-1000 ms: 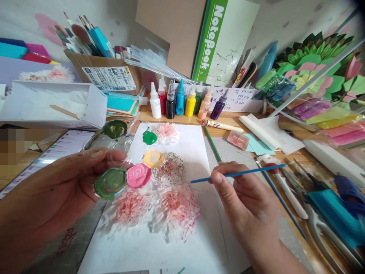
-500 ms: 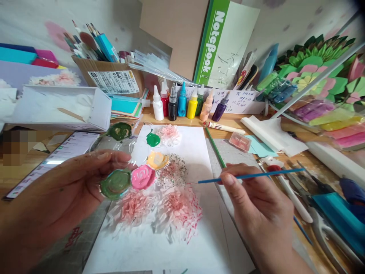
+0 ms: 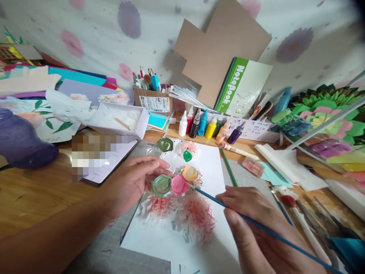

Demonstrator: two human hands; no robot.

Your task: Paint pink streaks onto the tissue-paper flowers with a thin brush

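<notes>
My left hand (image 3: 139, 182) is closed on the edge of a clear plastic paint palette (image 3: 172, 155), held over the white paper (image 3: 159, 239). Its wells carry dark green, bright green, yellow-orange, grey-green and pink paint (image 3: 179, 185). In my right hand (image 3: 256, 224) is a thin blue paintbrush (image 3: 211, 196), its tip at the right edge of the pink well. Below the palette lie two ruffled pink and white paper flowers, the right flower (image 3: 198, 213) with dark pink edges and the left flower (image 3: 159, 204) without. A third flower (image 3: 188, 147) shows behind the palette, and a dark-speckled one is partly covered.
Several paint bottles (image 3: 211, 127) stand in a row at the back. A green pencil-like stick (image 3: 229, 167) lies right of the paper. Brushes and scissors crowd the right side. A phone (image 3: 114, 161) and a white box (image 3: 119, 120) sit at left.
The brush has swung from pointing left above the flowers to slanting up with its tip at the pink paint. The camera view has shifted left and widened; the left hand still holds the palette.
</notes>
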